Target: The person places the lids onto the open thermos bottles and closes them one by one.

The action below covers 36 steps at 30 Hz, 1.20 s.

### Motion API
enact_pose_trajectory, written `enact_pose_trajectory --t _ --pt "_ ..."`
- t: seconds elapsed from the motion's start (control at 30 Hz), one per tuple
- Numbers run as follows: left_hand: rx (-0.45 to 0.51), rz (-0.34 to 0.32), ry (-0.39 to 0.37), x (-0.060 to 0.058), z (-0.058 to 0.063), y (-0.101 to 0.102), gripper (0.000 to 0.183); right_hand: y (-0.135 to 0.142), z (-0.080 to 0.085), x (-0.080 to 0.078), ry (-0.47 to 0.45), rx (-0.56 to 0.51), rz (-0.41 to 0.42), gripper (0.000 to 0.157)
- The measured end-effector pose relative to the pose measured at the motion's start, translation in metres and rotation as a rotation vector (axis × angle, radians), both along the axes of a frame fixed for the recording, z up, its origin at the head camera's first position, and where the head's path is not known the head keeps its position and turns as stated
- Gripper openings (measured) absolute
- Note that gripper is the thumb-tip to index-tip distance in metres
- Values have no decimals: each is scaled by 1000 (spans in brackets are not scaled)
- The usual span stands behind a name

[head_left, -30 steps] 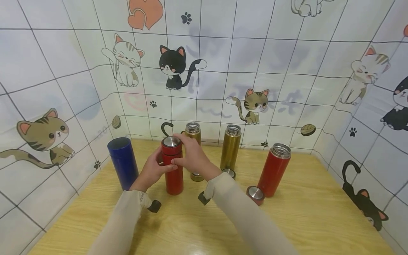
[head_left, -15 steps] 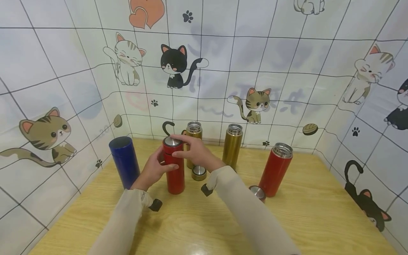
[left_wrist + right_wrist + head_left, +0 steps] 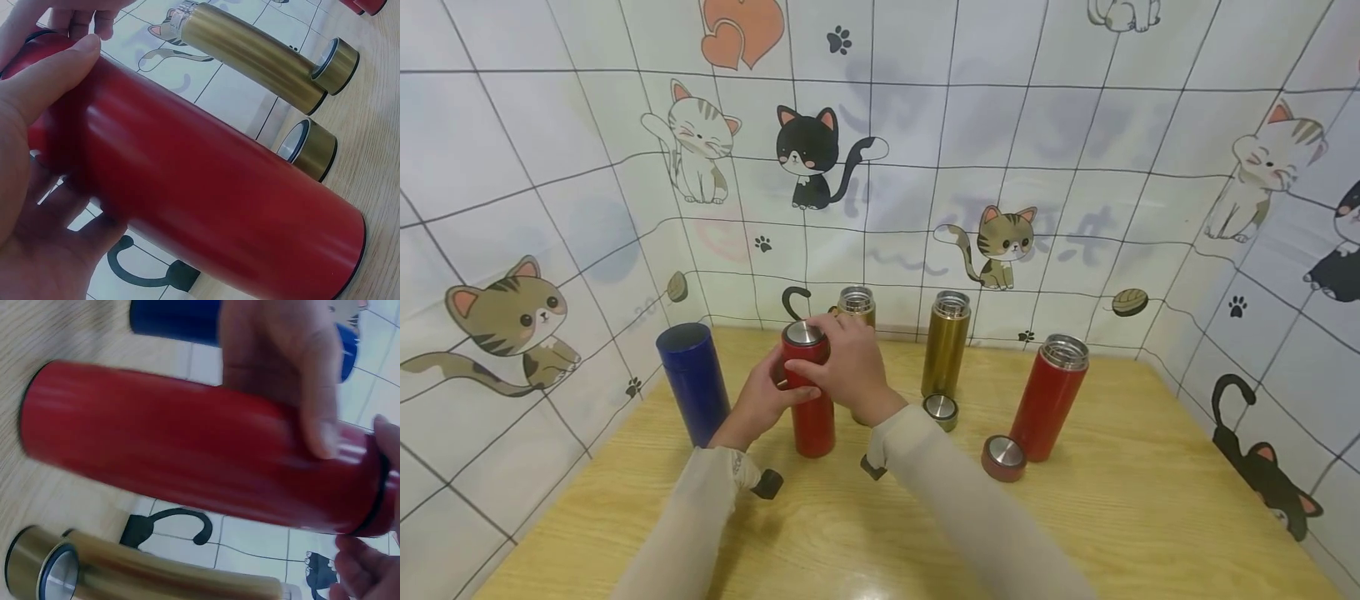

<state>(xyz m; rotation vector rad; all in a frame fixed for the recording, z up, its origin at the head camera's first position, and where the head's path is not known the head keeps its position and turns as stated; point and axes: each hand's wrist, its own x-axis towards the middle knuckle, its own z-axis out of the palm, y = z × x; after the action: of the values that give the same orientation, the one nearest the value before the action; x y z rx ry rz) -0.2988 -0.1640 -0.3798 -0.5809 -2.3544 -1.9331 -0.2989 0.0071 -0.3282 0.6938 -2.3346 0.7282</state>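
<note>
A red thermos stands upright on the table, its red lid with a steel top seated on the neck. Around the upper body curls my left hand, thumb across the near side. My right hand grips the lid from the right, thumb in front and fingers behind. The right wrist view shows its fingertips at the dark seam below the lid. Just left stands a blue thermos. A gold thermos without a lid is partly hidden behind my right hand.
Further right stand another lidless gold thermos and a lidless red thermos. A gold lid and a red lid lie before them. Another gold lid shows beyond the held thermos. Cat-patterned tile sheeting encloses the table.
My right hand lifted its fingers across the lid's top half a second ago and has since turned and closed round the lid. My left hand and the red thermos have stayed in place.
</note>
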Motion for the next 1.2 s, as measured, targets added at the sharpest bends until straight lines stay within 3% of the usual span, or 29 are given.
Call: enact_pose_trajectory --t 0.1,0.3,0.43,0.67,1.0,1.2 --pt "-2 1 22 -1 -2 0 76 0 6 1 -123 -19 47 58" --pt "13 -2 50 -2 -2 0 76 12 18 -3 -492 -210 395 52" --pt "9 3 52 -1 -1 0 77 21 20 -8 -577 -222 465 54" --pt "-12 4 48 -1 0 -2 81 25 21 -8 -565 -172 446 54" --pt "13 -12 51 -1 -3 -1 79 25 10 -8 -442 -163 404 55" --pt "1 2 53 -1 -2 -1 82 20 2 -9 -298 -185 356 55"
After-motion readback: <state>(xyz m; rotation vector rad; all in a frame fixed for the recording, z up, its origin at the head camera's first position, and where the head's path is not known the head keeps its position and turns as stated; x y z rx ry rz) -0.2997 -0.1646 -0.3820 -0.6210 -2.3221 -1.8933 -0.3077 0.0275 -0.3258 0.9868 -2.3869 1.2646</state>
